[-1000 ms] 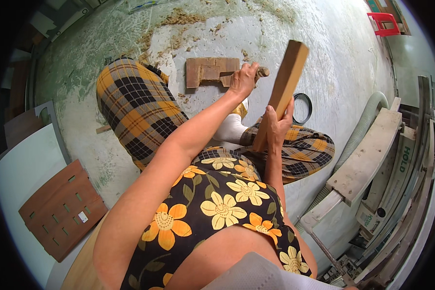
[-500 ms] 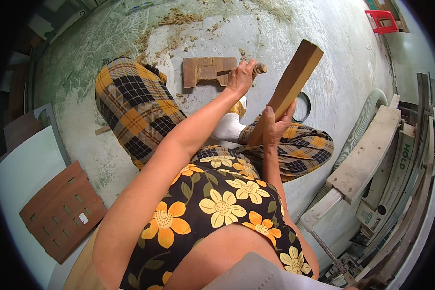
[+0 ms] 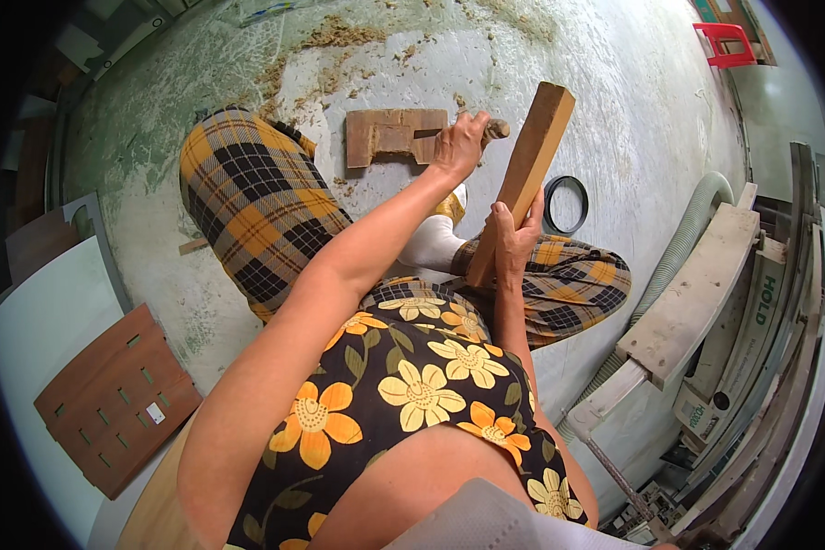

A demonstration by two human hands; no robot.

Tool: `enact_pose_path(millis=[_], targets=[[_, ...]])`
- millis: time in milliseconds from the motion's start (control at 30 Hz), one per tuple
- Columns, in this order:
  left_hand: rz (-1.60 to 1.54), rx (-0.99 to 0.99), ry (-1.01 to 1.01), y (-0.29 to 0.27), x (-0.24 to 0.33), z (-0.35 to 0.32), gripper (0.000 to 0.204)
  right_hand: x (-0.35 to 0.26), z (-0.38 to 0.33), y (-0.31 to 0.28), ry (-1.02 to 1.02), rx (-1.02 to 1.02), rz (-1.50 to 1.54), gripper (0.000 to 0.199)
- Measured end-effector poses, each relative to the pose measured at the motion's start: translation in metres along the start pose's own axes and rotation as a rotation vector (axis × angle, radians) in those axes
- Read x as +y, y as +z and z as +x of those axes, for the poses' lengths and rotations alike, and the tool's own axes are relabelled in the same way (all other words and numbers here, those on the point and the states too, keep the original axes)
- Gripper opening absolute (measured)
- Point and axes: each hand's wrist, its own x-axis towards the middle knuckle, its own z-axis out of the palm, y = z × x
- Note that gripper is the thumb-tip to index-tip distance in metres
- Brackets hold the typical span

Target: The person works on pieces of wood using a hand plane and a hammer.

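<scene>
Left fingers curled around a chisel, right fingers around a wooden bar

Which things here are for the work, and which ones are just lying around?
Seem part of the work:
chisel-like tool, held in the left hand
long wooden block, held in the right hand
notched wooden board, by the tool's blade

Seem just lying around:
black ring
red stool
brown slotted board
ribbed hose
</scene>
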Motion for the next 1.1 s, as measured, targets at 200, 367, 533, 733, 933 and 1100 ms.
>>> enact_pose_path(millis=[200, 367, 533, 733, 933, 1100], targets=[[-0.004, 0.003, -0.04, -0.003, -0.001, 0.002, 0.031, -0.004, -0.002, 0.0, 0.036, -0.021, 0.014, 0.076], [-0.003, 0.009, -0.04, -0.005, -0.003, 0.003, 0.029, -0.004, -0.002, 0.0, 0.015, -0.012, 0.018, 0.077], [-0.019, 0.043, -0.002, -0.009, -0.003, 0.002, 0.032, -0.01, -0.003, -0.001, -0.01, 0.011, 0.059, 0.079], [-0.014, 0.017, -0.006, -0.01, 0.0, 0.002, 0.031, -0.011, -0.004, 0.01, -0.176, 0.091, -0.106, 0.081], [0.041, -0.029, -0.006, 0.001, -0.014, 0.006, 0.029, 0.0, -0.002, 0.011, -0.023, -0.094, -0.157, 0.078], [0.005, -0.001, -0.005, -0.002, -0.013, 0.002, 0.038, -0.011, -0.002, 0.008, -0.144, 0.08, -0.024, 0.079]])
